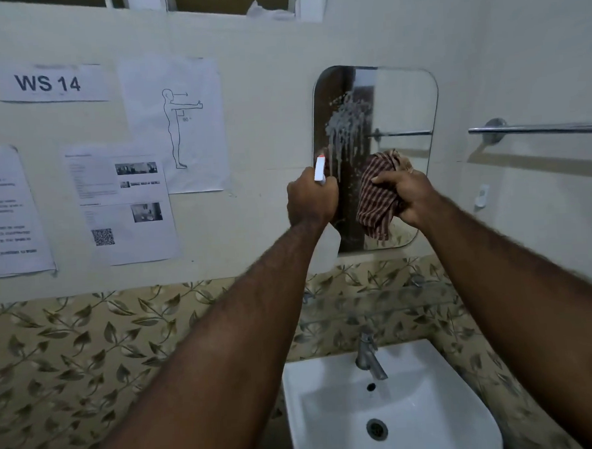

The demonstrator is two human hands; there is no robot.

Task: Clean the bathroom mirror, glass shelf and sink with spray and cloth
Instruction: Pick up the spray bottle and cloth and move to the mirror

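Note:
A rounded wall mirror (401,105) hangs above the sink, with white foam (346,125) running down its left half. My left hand (312,199) grips a white spray bottle (320,170) at the mirror's lower left edge, nozzle toward the glass. My right hand (408,198) clutches a bunched brown-and-cream checked cloth (377,199) against the mirror's lower middle. Below them a glass shelf (377,306) spans the leaf-patterned tiles. The white sink (435,423) with a metal tap (368,354) lies at the bottom right.
A chrome towel rail (536,129) runs along the right wall. Printed sheets, one reading WS 14 (49,82), cover the wall on the left. A small white fitting (482,197) is fixed right of the mirror.

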